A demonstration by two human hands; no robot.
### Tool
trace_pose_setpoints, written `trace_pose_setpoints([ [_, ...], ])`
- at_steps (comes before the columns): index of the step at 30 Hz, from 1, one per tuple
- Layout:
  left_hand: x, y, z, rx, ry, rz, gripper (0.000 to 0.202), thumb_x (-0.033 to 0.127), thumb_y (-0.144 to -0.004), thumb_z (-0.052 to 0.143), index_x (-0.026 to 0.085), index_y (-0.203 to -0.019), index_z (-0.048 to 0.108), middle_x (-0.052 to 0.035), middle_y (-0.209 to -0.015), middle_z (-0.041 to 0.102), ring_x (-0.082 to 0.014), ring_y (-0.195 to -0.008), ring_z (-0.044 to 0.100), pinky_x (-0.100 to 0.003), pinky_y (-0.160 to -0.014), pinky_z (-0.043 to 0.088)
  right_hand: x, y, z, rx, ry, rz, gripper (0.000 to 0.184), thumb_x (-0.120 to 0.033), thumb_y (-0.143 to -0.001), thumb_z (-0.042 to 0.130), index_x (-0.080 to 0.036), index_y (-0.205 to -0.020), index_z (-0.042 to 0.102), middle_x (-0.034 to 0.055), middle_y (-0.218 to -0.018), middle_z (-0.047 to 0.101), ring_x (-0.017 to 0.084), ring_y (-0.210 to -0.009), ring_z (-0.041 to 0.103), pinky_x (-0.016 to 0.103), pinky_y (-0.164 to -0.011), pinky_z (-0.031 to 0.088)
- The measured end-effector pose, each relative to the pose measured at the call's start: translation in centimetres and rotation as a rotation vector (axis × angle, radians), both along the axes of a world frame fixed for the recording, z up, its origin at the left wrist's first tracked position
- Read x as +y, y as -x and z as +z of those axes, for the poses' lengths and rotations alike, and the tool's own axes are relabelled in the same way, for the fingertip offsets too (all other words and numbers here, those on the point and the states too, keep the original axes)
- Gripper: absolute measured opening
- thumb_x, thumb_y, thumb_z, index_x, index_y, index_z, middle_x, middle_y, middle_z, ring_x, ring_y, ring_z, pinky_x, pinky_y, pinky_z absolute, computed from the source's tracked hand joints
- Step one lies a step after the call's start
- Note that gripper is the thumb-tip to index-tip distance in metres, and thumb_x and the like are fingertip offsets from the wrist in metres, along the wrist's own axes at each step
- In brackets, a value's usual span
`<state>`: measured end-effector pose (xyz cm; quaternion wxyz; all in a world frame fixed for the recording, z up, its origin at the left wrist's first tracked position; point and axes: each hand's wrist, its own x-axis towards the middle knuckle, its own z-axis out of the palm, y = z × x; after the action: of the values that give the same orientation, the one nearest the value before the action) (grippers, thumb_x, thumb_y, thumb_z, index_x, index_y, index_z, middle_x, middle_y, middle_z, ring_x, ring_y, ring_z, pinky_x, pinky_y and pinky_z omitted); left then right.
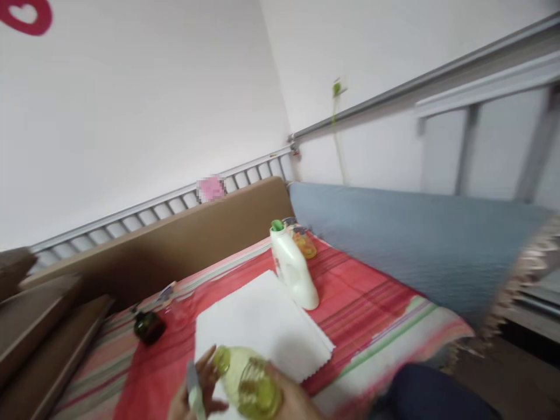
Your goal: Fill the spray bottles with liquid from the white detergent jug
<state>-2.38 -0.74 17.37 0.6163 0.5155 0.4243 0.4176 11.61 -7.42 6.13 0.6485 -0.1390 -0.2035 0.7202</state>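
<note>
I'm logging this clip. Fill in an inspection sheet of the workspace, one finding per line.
Surface: red striped cloth, with a white sheet lying on it.
Things in hand: yellow-green container; pale slim object, too blurred to identify.
Clutter: white bottle by the sheet's edge; transparent container behind it; dark bottle farther left.
Hands: right hand grips the yellow-green container; left hand is at the slim object, grip unclear.
Cables: yellow-green cable, hanging from a wall plug.
Surroundings: white walls, railing, brown panel, blue-grey cover.

A translucent yellow bottle-like container [254, 385] tilts in the right hand [291, 396]. A slim grey-and-pale-green pen-like stick [195, 392] stands nearly upright in the left hand [206, 379]
</note>
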Motion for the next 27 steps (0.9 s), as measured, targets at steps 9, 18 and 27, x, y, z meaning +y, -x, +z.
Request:
trace_pose_setpoints([
  [9, -2.0, 3.0, 12.5, -0.369, -0.441, 0.169, 0.056, 0.065, -0.062, 0.066, 0.025, -0.101, 0.063, -0.0063, -0.097, 0.071, -0.0247, -0.091, 0.066, -0.023, -0.051, 0.052, -3.5, 1.9, 1.1, 0.086, 0.266, 0.016, 0.04, -0.045, -0.081, 0.058, -0.02, -0.112, 0.057, 0.0087, -0.105, 0.069, 0.017, -0.082, 0.066, 0.024, -0.056, 0.046],
  [18, -2.7, 4.3, 11.8, -0.369, -0.462, 0.152, 0.055, 0.061, -0.061, 0.069, 0.024, -0.1, 0.063, -0.0065, -0.095, 0.072, -0.0252, -0.084, 0.068, -0.026, -0.05, 0.053, -3.4, 3.6, 2.1, 0.063, 0.252, 0.063, 0.041, -0.046, -0.082, 0.058, -0.016, -0.11, 0.059, 0.0094, -0.097, 0.071, 0.019, -0.078, 0.067, 0.025, -0.056, 0.048],
  [27, -2.3, 4.5, 10.6, -0.332, -0.479, 0.121, 0.055, 0.057, -0.061, 0.072, 0.022, -0.102, 0.062, -0.0083, -0.095, 0.072, -0.0252, -0.083, 0.068, -0.027, -0.051, 0.054, -3.5, 3.6, 2.6, 0.002, 0.195, 0.057, 0.04, -0.04, -0.085, 0.054, -0.023, -0.12, 0.047, 0.007, -0.104, 0.067, 0.02, -0.084, 0.067, 0.025, -0.056, 0.046],
])
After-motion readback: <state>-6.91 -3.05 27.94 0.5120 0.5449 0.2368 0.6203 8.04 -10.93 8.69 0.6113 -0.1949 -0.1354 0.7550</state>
